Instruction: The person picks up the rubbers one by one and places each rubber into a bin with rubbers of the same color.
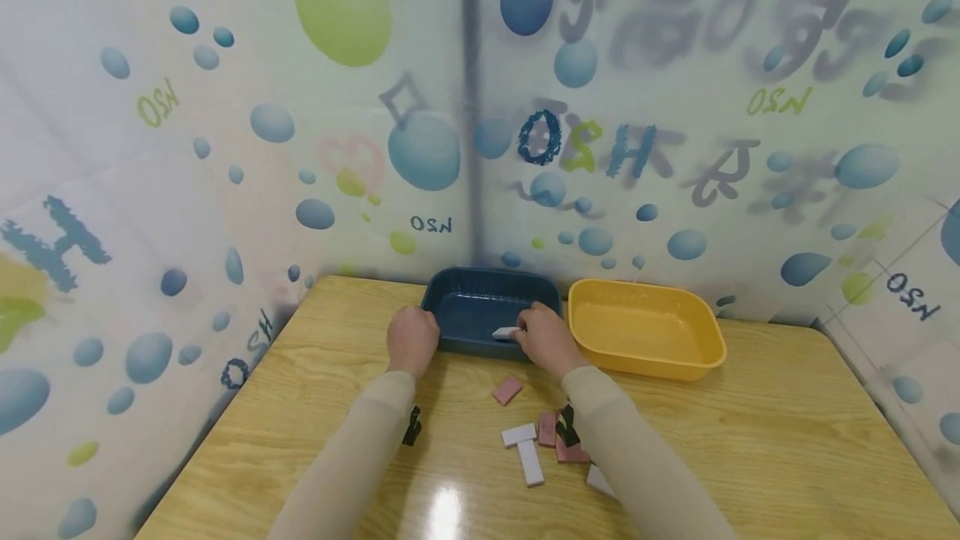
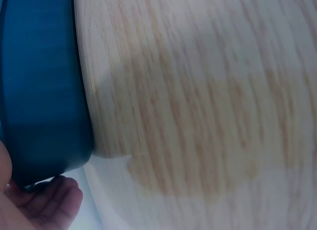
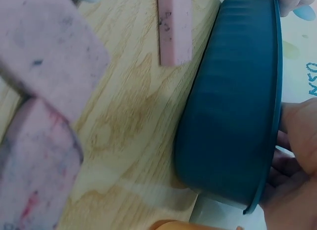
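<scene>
A dark blue tray point(image 1: 468, 312) stands at the back of the wooden table. My left hand point(image 1: 412, 340) grips its left end; in the left wrist view curled fingers point(image 2: 57, 202) reach under that end, with the thumb on the near side. Over the tray's front right part, my right hand point(image 1: 546, 338) pinches a small white block point(image 1: 504, 332) between thumb and fingers. In the right wrist view the right hand point(image 3: 297, 165) is at the tray's rim, and the block is hidden behind the tray wall.
A yellow tray point(image 1: 645, 363) stands just right of the blue one. In front lie a single pink block point(image 1: 507, 390), two white blocks point(image 1: 529, 463) touching, and more pink blocks point(image 1: 547, 429) beside my right sleeve. Another white block point(image 1: 600, 481) is partly covered by that sleeve. Patterned cloth walls point(image 1: 375, 257) border the table.
</scene>
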### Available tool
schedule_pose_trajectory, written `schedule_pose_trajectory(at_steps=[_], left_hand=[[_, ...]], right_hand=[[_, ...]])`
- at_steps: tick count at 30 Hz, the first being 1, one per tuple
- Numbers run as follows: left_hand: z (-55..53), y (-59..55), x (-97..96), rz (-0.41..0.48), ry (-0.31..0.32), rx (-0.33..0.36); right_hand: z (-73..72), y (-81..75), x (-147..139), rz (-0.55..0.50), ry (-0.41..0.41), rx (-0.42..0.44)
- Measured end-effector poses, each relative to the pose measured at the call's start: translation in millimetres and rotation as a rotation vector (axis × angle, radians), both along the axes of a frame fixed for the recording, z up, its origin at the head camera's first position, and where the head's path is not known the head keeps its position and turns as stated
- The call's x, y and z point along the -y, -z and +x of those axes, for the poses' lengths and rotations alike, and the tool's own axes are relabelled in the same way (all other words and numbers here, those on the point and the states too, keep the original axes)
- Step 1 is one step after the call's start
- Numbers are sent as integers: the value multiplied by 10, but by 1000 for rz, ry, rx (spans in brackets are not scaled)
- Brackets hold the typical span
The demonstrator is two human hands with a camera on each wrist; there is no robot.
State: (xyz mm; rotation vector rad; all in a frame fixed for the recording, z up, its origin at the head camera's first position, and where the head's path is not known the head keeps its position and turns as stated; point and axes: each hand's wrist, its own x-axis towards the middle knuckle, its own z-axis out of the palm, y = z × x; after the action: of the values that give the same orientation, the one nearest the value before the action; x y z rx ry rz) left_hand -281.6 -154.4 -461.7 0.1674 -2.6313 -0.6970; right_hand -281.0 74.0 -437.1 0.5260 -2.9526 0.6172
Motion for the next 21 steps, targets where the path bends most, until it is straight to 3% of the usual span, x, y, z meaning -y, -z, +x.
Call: schedule_pose_trajectory(at_steps=[5,14,21], left_hand=[[4,-9,3,-5,8,4],[-7,9,11,1,11,0],[-5,14,9,-13,9,-1]], right_hand=[[1,1,-31,-45,-17,33],[71,-55,-145,-93,-51,-62],[151,-142,-230,-105,-73,-69]])
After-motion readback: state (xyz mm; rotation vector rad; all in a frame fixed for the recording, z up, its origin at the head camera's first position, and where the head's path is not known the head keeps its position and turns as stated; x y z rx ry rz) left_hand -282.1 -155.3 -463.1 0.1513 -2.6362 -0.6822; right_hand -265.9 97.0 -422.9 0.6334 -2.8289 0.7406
